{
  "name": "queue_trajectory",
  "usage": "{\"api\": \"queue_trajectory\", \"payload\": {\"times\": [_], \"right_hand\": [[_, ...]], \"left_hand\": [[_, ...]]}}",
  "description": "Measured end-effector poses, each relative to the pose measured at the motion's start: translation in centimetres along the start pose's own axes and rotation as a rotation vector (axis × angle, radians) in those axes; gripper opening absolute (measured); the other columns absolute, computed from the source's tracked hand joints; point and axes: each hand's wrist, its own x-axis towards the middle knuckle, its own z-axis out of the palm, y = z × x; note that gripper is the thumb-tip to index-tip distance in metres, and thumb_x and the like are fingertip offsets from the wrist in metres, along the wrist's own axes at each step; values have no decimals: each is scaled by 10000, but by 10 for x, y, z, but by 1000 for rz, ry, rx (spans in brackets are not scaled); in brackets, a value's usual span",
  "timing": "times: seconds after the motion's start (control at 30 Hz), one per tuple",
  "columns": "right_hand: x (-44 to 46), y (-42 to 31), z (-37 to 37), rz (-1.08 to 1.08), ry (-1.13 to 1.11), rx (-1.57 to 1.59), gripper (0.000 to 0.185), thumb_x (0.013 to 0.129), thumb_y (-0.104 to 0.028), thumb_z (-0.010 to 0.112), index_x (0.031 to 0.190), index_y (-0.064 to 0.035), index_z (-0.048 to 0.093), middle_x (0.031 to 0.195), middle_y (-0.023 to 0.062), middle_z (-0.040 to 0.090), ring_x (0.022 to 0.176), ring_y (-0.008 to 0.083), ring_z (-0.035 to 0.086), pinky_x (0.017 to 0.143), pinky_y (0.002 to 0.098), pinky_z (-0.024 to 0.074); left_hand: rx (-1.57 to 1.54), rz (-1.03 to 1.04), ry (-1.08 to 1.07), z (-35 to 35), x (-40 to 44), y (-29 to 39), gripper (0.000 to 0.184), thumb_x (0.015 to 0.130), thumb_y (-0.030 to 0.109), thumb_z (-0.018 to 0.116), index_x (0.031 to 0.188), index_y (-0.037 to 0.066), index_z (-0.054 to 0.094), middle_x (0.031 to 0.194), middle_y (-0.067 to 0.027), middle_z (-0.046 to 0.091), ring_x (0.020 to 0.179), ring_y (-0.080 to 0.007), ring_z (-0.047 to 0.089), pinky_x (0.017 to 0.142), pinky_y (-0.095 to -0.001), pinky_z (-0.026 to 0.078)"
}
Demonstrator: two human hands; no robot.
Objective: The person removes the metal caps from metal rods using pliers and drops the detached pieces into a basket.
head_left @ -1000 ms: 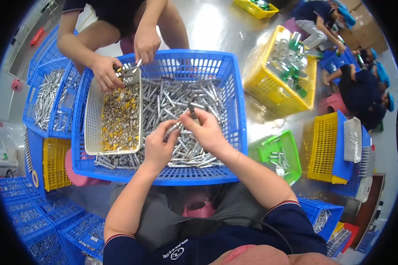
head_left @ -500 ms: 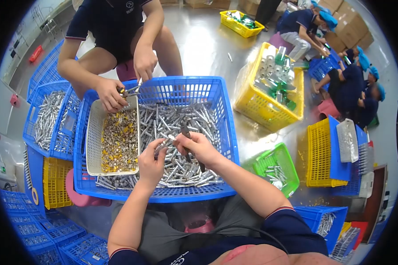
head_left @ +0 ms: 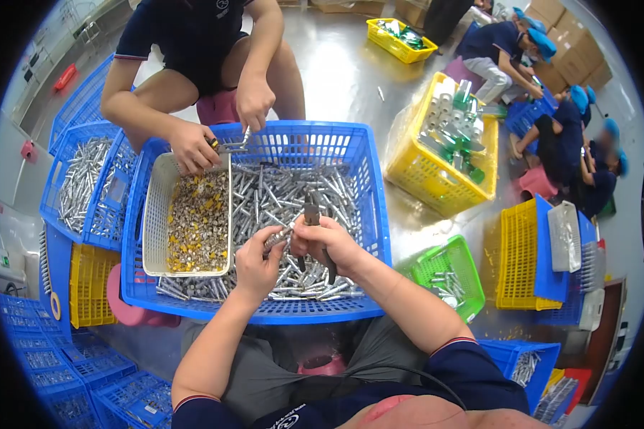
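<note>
My left hand (head_left: pixel 259 263) pinches a small silvery metal part (head_left: pixel 276 240) above the large blue basket (head_left: pixel 322 309). Close beside it on the right, my right hand (head_left: pixel 328 243) is wrapped round dark pliers (head_left: pixel 312 213), their jaws pointing away from me and the handles hanging below the fingers. Beneath both hands lie many metal tubes (head_left: pixel 265 193) heaped in the blue basket. A white basket (head_left: pixel 152 236) sits inside it at the left, filled with small silver and yellow pieces (head_left: pixel 199 222).
Opposite, a person's hands (head_left: pixel 197 146) hold pliers and a metal part over the white basket. A yellow crate (head_left: pixel 436 182) of green and clear pieces and a green basket (head_left: pixel 472 275) stand to the right. Blue crates (head_left: pixel 86 132) are at left; other people sit far right.
The dark pliers have turned in my right hand, from handles swung low beside the part to jaws pointing up and away. The co-worker's pliers have shifted slightly right in view.
</note>
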Motion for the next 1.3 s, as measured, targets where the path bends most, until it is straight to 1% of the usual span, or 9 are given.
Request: {"api": "queue_trajectory", "payload": {"times": [0.17,0.27,0.37,0.47,0.6,0.7,1.1,1.23,1.3], "right_hand": [[-1,-3,1,20,-53,29,142,842,-185,555,791,-64,502,647,14,494,618,113,484,616,264,396],[-1,-6,-4,-1,-44,-65,140,836,-167,533,759,-57,492,598,30,494,554,123,490,557,265,406],[-1,-11,-5,-10,-61,-14,140,826,-139,506,728,-41,482,567,28,453,512,124,462,496,254,383],[-1,-12,-2,16,-13,-14,147,822,-129,497,709,-37,478,554,23,432,496,124,447,479,256,372],[1,-13,-3,55,16,12,141,823,-127,497,704,-55,476,551,9,425,488,112,440,457,247,343],[3,-11,-6,76,52,2,149,824,-128,491,692,-66,466,546,2,413,485,110,436,452,247,334],[4,0,-5,58,35,150,214,817,-141,452,620,-82,395,533,23,377,522,149,431,532,277,359],[0,3,0,51,-56,83,204,834,-150,472,651,-73,428,548,26,418,542,149,451,555,274,370],[-2,3,7,50,81,-246,217,859,-198,516,689,-65,490,597,23,490,585,122,486,587,258,386]], "left_hand": [[-76,-13,12,1,-3,2,211,828,75,579,1028,30,528,807,-122,616,646,-193,624,553,-291,488],[-517,-224,20,21,-15,1,201,863,26,506,1058,-8,477,814,-84,609,780,-141,601,725,-260,461],[-773,-398,-98,18,-9,24,196,897,45,457,1083,-2,418,828,-106,610,790,-149,594,727,-264,462],[-939,-541,-94,20,-12,27,193,913,119,464,1083,44,413,816,-102,613,601,-59,510,494,-167,362],[-1061,-760,-100,22,-10,28,206,910,220,491,1081,138,412,603,29,375,458,-26,300,390,-156,217],[-1120,-842,-103,21,-10,27,191,905,224,501,1065,152,425,613,29,395,452,-26,297,384,-152,203],[-1483,-1032,-23,4,3,27,164,927,253,446,1054,150,446,624,43,341,440,-24,251,367,-156,178],[-1344,-860,-52,-3,7,25,204,935,287,418,1055,126,456,626,42,326,442,-30,245,369,-152,187],[-1145,-727,-98,-2,6,23,243,920,283,458,1100,120,445,606,44,336,432,-28,258,372,-156,199]]}}
